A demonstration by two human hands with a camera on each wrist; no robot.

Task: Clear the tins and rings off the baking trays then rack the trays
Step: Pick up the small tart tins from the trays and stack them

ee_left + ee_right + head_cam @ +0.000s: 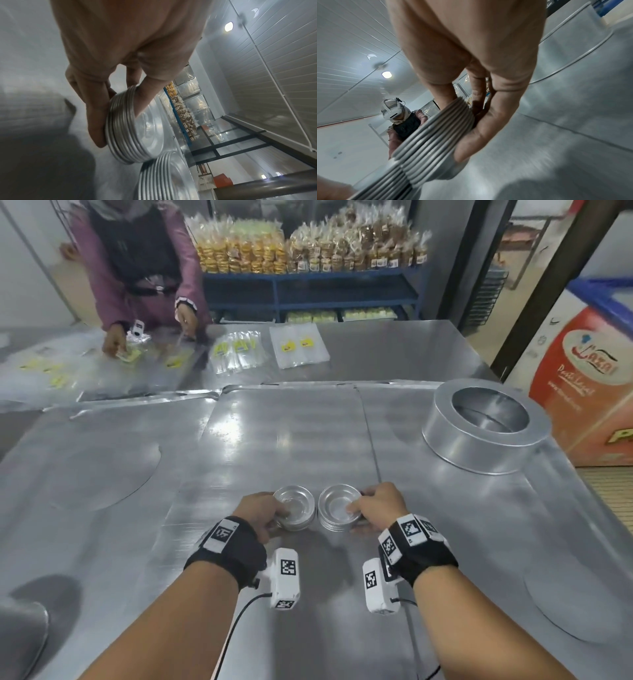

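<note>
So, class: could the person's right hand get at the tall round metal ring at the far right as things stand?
Probably not yet: the right hand grips a stack of small round metal tins. The tall round metal ring stands unobstructed on the baking tray, so the path looks free.

bare tray [291, 440] ahead, large ring [479, 436] blocking far right

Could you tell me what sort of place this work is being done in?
Most likely a small commercial bakery's packing area: a blue rack holds bagged baked goods, steel baking trays cover the table, and both hands grip stacks of small tins.
</note>
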